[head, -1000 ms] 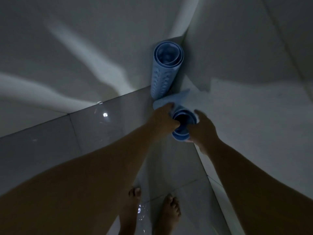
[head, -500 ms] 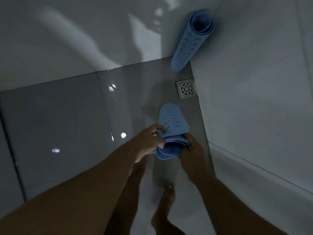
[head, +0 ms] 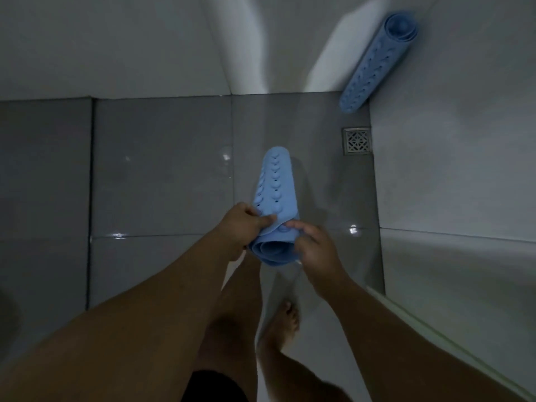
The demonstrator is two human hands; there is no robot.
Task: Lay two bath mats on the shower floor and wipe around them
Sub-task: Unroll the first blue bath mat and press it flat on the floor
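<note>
A rolled blue bath mat (head: pixel 275 195) with holes and suction cups hangs above the grey shower floor (head: pixel 162 169), its near end held up between both hands. My left hand (head: pixel 242 224) grips the roll's left side, thumb pressed across the loose outer flap. My right hand (head: pixel 314 245) holds the right side of the near end, fingers curled on the flap's edge. A second rolled blue mat (head: pixel 374 65) stands upright, leaning in the far right corner against the white wall.
A square metal floor drain (head: pixel 357 141) sits by the right wall, just beyond the held mat. White tiled walls (head: pixel 464 169) close the floor at the back and right. My bare feet (head: pixel 285 317) stand on the wet, glossy tiles below my hands.
I have lifted the mat away from the corner and carried it back over the middle of the floor. The view has swung left and down; the corner mat now sits far right.
</note>
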